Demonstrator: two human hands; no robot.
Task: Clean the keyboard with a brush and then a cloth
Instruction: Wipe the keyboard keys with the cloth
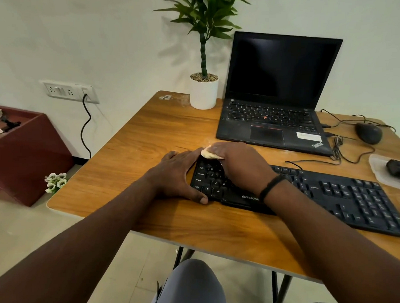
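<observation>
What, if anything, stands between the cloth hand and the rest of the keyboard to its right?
Nothing visible. The right hand presses a pale cloth on the black keyboard's left end; the keys rightward lie bare. The left hand steadies the left edge.

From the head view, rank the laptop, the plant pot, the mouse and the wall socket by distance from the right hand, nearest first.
Measured from the right hand, which presses a cloth on the keyboard:
1. Laptop, just behind the hand.
2. Plant pot, at the table's far edge, left of the laptop.
3. Mouse, far right; close to the pot's rank, hard to call.
4. Wall socket, off the table, far left.
</observation>
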